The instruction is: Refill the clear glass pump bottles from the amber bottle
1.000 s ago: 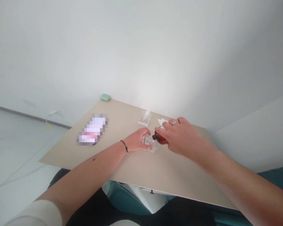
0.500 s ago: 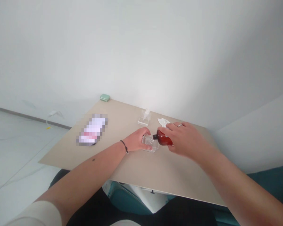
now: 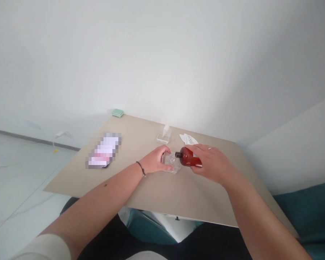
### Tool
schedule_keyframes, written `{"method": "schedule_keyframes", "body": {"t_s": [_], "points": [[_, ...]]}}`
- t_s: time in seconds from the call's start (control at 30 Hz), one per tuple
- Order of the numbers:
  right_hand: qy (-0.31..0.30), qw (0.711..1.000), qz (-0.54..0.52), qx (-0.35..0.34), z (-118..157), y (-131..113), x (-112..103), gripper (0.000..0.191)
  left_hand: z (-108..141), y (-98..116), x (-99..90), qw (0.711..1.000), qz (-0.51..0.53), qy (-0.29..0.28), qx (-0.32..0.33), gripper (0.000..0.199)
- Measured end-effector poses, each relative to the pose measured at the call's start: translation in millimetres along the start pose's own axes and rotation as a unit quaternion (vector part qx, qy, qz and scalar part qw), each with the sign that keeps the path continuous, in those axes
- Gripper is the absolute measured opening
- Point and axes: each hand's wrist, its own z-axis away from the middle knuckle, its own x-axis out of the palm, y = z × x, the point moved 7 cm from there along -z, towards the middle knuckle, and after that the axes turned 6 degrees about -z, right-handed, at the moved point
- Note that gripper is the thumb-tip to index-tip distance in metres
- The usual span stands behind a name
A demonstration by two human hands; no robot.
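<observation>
My left hand is wrapped round the left side of a clear, square-sided container on the table, thumb at the near side and fingers at the far side. In my right hand is a reddish-brown bottle, tipped onto its side. Its uncapped black neck points left, over the right part of the container's top opening. Whether liquid is flowing out cannot be made out. Behind the container stands a clear bottle part with a white pump-like piece, too small to identify surely. A crumpled white tissue lies beyond the brown bottle.
A phone with a blurred-out screen lies on the left of the beige table. At the back left corner sits a small green case. A white wall rises directly behind the table.
My right hand has lifted slightly and the bottle's neck shows a little higher above the container. My left hand keeps its hold. The whole view has shifted slightly.
</observation>
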Motion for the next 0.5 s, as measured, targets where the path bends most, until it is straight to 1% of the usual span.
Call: {"method": "schedule_keyframes", "body": {"t_s": [0.07,0.13,0.17,0.2,0.23,0.33,0.43,0.5], "points": [[0.013,0.998,-0.053,0.011,4.0,10.0,6.5,0.055,0.0,-0.6,0.5,1.000,0.003,-0.001,-0.004,0.061],[0.040,0.989,-0.137,0.030,10.0,22.9,14.9,0.058,0.0,-0.8,0.8,1.000,0.003,-0.001,-0.009,0.060],[0.062,0.978,-0.194,0.044,13.8,30.4,19.5,0.060,0.1,-0.8,0.8,1.000,0.001,0.000,-0.010,0.060],[0.084,0.961,-0.259,0.055,18.1,37.3,25.1,0.064,0.2,-0.7,0.8,1.000,-0.001,0.000,-0.012,0.060],[0.105,0.935,-0.331,0.069,22.7,44.0,31.6,0.066,0.4,-0.9,1.1,1.000,-0.003,-0.001,-0.014,0.060],[0.160,0.842,-0.507,0.093,35.9,55.1,53.1,0.068,1.0,-2.7,2.5,1.000,-0.011,-0.007,-0.019,0.062],[0.209,0.759,-0.611,0.085,46.0,52.2,68.9,0.070,1.3,-2.6,0.1,0.999,-0.034,0.015,0.003,0.067],[0.229,0.716,-0.654,0.078,50.6,46.0,76.3,0.071,2.4,2.2,-4.6,0.996,-0.056,0.047,0.041,0.076]]}}
